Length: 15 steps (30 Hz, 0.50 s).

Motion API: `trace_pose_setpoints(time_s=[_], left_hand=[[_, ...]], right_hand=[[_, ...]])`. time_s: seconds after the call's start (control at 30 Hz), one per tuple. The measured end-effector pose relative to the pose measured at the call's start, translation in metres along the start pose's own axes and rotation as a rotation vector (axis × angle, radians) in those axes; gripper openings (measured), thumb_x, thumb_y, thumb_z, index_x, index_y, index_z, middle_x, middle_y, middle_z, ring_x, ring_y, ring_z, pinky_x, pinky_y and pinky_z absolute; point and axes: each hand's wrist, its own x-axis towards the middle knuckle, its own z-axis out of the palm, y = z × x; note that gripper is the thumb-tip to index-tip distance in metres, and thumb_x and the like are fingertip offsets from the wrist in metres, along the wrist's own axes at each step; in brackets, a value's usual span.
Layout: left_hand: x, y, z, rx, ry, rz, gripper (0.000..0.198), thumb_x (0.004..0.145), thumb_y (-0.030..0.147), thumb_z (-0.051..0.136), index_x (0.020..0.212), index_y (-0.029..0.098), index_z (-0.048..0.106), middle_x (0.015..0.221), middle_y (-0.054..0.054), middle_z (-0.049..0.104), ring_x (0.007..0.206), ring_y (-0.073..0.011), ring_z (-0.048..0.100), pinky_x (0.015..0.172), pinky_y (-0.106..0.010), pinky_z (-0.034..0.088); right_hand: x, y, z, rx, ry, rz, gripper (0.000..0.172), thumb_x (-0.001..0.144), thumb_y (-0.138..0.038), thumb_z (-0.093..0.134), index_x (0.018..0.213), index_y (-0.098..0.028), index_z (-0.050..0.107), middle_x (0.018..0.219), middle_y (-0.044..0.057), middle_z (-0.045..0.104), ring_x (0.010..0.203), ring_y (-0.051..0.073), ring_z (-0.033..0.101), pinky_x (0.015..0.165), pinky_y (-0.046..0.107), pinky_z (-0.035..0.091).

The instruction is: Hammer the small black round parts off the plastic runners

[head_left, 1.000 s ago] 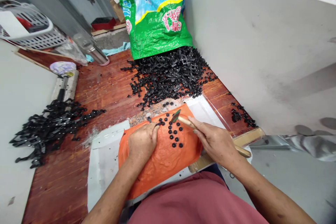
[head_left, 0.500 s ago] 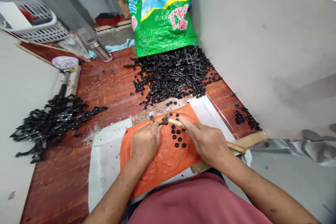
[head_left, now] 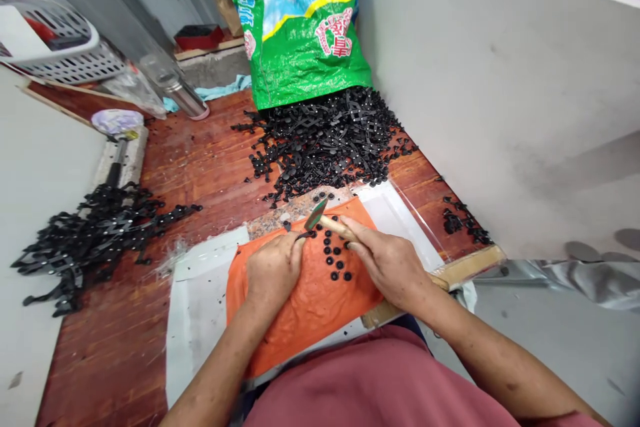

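My right hand is closed round the wooden handle of a hammer. The hammer's greenish metal head is raised just above the orange cloth. My left hand pinches a small black plastic strap-like piece at the left of the hammer head; most of that piece is hidden by the fingers. Several round black caps lie in loose rows on the cloth between my hands. A few more caps sit on the speckled stone slab behind the cloth.
A large heap of black plastic pieces spills from a green and blue sack at the back. Another pile of joined black pieces lies at the left. A steel flask, a white basket and a grey partition surround the table.
The hammer head has lifted off the black piece, and its handle has tilted in my right hand. My left hand keeps its pinch. The whole view has shifted slightly.
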Motion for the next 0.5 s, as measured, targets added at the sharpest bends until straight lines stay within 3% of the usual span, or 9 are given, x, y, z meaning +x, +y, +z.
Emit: trace_pose_setpoints(time_s=[0.13,0.23,0.33,0.5], left_hand=[[-0.001,-0.003,-0.016,-0.48,-0.06,-0.164,0.029,0.094,0.042,0.05,0.089,0.021,0.069,0.08,-0.001,0.072,0.071,-0.0164,0.064,0.066,-0.026,0.044],[-0.009,-0.004,-0.027,-0.899,-0.219,-0.321,0.036,0.087,0.055,0.059,0.086,0.019,0.063,0.058,0.005,0.051,0.047,-0.0083,0.039,0.047,-0.021,0.03],[-0.02,0.0,-0.034,-1.265,-0.398,-0.481,0.045,0.08,0.062,0.068,0.089,0.018,0.06,0.05,0.012,0.03,0.04,-0.0046,0.016,0.04,-0.018,0.017],[-0.038,0.011,-0.039,-1.606,-0.553,-0.558,0.038,0.079,0.051,0.076,0.085,0.018,0.056,0.051,0.012,0.029,0.041,-0.0032,0.015,0.037,-0.015,0.021]], right_hand=[[0.003,0.0,-0.007,0.308,0.033,0.058,0.04,0.103,-0.03,0.049,0.141,-0.029,0.056,0.113,0.0,0.075,0.094,0.019,0.07,0.087,0.028,0.05],[0.002,0.001,-0.006,0.443,0.028,0.078,0.028,0.099,-0.031,0.053,0.123,-0.025,0.066,0.098,-0.002,0.073,0.086,0.018,0.066,0.08,0.028,0.049],[0.001,-0.001,-0.002,0.569,0.02,0.073,0.022,0.098,-0.032,0.053,0.111,-0.021,0.067,0.094,-0.001,0.069,0.084,0.017,0.062,0.076,0.027,0.048],[0.004,-0.01,-0.002,0.56,0.004,0.045,0.014,0.096,-0.029,0.053,0.097,-0.021,0.065,0.077,-0.004,0.061,0.07,0.014,0.055,0.065,0.024,0.042]])
